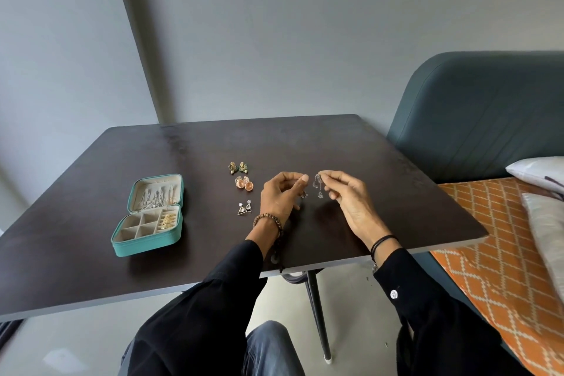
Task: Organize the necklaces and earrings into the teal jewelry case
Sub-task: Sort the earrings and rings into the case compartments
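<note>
The teal jewelry case (143, 246) lies open at the table's left, silver necklaces hanging in its lid (156, 198) and gold earrings (167, 221) in one right-hand compartment. My right hand (345, 195) pinches a silver dangling earring (319, 188) above the table's middle. My left hand (282, 195) hovers just left of it, thumb and forefinger pinched together; whether something small sits between them I cannot tell. A small silver piece (304, 195) lies below the left thumb. Left of my hands rest green-gold earrings (237, 167), rose-gold earrings (244, 184) and triangle earrings (244, 207).
The dark table (381, 168) ends close to my body and to the right. A teal sofa (476, 119) with an orange patterned cover (494, 253) and pale cushions (540, 174) stands to the right. A black table leg (319, 314) runs down below the near edge.
</note>
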A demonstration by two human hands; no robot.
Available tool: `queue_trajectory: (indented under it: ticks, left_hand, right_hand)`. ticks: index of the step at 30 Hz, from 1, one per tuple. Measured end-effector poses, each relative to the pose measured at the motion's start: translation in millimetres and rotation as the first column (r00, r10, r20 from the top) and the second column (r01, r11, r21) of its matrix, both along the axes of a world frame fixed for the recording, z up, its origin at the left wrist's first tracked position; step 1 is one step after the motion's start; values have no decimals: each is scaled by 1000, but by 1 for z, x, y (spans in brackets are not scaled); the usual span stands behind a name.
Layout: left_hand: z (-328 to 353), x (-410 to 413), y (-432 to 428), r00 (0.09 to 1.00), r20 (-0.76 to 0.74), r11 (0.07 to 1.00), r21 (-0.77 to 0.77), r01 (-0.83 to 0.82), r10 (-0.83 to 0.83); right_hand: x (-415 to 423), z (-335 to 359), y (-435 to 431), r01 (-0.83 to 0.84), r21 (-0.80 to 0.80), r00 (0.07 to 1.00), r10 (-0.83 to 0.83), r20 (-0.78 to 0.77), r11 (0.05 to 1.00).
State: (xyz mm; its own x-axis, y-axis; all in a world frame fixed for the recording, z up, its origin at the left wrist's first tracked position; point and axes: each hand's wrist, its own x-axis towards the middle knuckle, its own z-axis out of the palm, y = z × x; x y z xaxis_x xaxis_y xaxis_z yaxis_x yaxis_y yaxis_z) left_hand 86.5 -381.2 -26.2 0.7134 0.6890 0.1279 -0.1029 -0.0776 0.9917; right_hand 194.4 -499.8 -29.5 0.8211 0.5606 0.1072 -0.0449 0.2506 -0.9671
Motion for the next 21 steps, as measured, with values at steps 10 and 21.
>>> queue_trajectory:
  ticks: [10, 21]
  left_hand:
    - [12, -34, -6, 994, -45, 994, 42, 98, -97]
    - [45, -51, -5, 989, -89, 878, 457, 147, -119]
  right_hand:
    - [-24, 13, -18, -111, -90, 984, 97, -147, 990]
    - [-45, 36, -16, -209, -99, 966, 190, -176, 973]
